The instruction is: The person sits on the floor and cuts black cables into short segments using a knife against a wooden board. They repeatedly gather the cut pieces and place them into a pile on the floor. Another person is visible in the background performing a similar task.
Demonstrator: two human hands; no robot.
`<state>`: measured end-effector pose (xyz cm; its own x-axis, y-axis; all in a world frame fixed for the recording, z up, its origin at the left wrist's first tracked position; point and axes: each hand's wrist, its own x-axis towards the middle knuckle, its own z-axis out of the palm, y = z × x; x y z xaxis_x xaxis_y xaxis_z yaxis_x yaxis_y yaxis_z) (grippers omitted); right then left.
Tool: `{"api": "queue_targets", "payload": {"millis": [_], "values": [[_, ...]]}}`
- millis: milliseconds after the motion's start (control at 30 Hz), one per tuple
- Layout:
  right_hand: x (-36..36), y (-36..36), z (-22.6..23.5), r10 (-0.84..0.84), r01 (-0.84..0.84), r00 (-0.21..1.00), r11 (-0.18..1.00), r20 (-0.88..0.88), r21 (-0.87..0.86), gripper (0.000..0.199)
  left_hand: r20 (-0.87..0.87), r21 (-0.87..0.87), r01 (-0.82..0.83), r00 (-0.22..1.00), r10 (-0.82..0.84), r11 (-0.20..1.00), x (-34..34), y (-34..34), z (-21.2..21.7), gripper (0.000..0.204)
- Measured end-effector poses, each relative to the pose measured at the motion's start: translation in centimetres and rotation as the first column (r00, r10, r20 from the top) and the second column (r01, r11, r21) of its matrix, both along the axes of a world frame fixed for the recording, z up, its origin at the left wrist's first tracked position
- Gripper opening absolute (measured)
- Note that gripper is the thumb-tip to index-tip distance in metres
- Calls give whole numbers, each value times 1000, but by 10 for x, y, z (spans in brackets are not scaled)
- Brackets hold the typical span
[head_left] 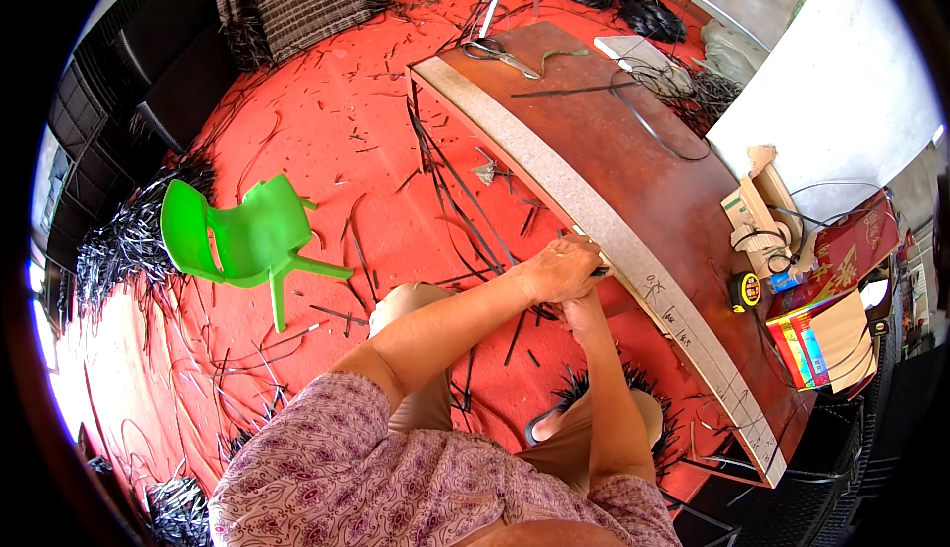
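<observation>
My left hand point(564, 268) and my right hand point(581, 311) are closed and pressed together beside the pale front edge point(594, 212) of a brown table. The left one lies above and partly covers the right. A small dark piece point(600, 271) pokes out by my fingers, too little of it showing to name. Long black strips point(457, 196) run slantwise from the table's far corner down toward my hands; whether they are held is hidden. Pencil marks are visible on the table edge just right of my hands.
Scissors point(503, 56) lie at the table's far end. A yellow and black tape measure point(744, 292) and a cardboard box point(762, 205) are on its right side. To my left stands a green plastic chair point(252, 230). Black strip scraps litter the red floor point(336, 141).
</observation>
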<state>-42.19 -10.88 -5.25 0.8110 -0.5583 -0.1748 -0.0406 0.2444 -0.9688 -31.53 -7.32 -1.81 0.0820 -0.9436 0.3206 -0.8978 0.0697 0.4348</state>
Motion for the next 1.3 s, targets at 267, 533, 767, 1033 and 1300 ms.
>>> {"api": "queue_targets", "payload": {"millis": [267,533,767,1033,1300], "values": [[0,-4,-14,1,-2,1000,998,-14,-57,10,20,25,-23,1000,23,999,0,-2,-4,36],[-1,-3,-8,8,-9,1000,999,-28,-47,10,-3,2,-3,1000,3,1000,-1,1,4,36],[-1,-1,-6,20,-20,999,1000,-42,-11,11,-20,-35,17,1000,-18,999,1,3,5,35],[-1,-5,-13,32,-37,998,994,-49,-99,10,-35,-20,4,999,-4,1000,-1,6,11,36],[-1,-6,-15,43,-46,998,998,-56,-48,10,-31,-12,8,999,-9,1000,-1,5,10,37]]}}
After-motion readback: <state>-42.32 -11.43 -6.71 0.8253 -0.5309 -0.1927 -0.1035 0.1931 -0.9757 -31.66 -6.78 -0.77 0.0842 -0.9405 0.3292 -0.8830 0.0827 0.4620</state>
